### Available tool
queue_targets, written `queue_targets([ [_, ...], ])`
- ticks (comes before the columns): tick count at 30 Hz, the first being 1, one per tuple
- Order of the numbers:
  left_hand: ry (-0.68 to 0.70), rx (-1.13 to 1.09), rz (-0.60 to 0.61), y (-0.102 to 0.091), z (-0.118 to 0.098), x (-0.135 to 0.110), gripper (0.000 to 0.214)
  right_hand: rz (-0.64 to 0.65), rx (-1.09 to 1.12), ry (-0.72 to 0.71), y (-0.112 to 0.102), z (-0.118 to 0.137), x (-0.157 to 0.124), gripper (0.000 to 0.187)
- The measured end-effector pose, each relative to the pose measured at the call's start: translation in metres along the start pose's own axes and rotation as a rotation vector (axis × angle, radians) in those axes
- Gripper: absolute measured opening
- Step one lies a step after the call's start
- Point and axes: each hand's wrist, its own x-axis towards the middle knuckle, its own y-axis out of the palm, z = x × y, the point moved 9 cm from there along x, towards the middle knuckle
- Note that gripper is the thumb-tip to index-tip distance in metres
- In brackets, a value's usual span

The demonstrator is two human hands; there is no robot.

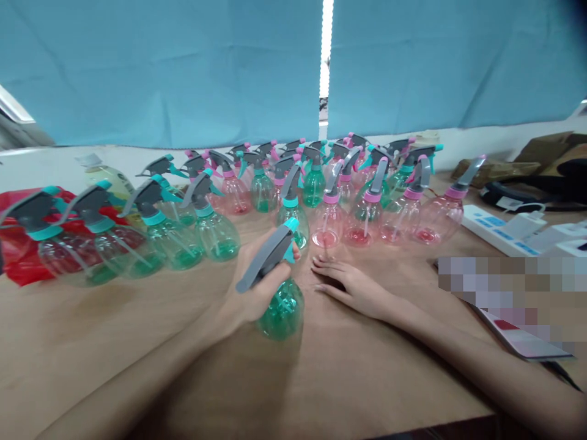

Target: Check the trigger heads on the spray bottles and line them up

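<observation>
My left hand (261, 287) is closed around the neck of a green spray bottle (282, 315) with a grey and teal trigger head. The bottle is close to the tabletop; whether its base touches the wood I cannot tell. Just right of it, my right hand (351, 284) rests on the table with fingers stretched out, holding nothing. Beyond my hands stand several pink spray bottles (326, 226) with pink collars. A row of green spray bottles (217, 235) stands to the left, and more of both colours fill the space behind.
A red plastic bag (21, 269) and a pale bottle (112, 180) lie behind the left row. At the right are a white power strip (488, 229), black headphones (509, 192) and a flat device (527, 342), partly blurred out. A blue curtain (160, 73) hangs behind the wooden table (334, 379).
</observation>
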Motion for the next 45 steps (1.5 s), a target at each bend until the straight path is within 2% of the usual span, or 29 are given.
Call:
queue_targets([
  [3,-0.027,-0.004,-0.004,-0.0002,0.0034,-0.0007,0.005,0.001,-0.001,-0.003,0.0002,-0.0001,0.0004,0.049],
  [9,0.001,-0.01,-0.023,-0.0007,-0.0011,-0.0018,0.023,0.002,0.0,-0.005,0.0001,0.0,0.0,0.05],
  [14,-0.029,-0.039,-0.012,0.0017,-0.0023,-0.002,0.029,0.008,0.011,0.002,0.0001,0.0002,-0.0005,0.05],
  [27,-0.071,-0.043,-0.004,0.0027,-0.0005,-0.0033,0.029,0.005,0.013,0.0,0.0,0.0006,-0.0009,0.049],
  [39,-0.021,-0.031,0.006,0.0026,-0.0028,-0.0029,0.032,0.008,0.045,0.013,-0.0005,0.0,-0.0016,0.05],
  [45,-0.015,-0.046,0.017,0.0026,0.0029,-0.0034,0.03,0.008,0.037,0.017,-0.0002,-0.0001,-0.0017,0.05],
])
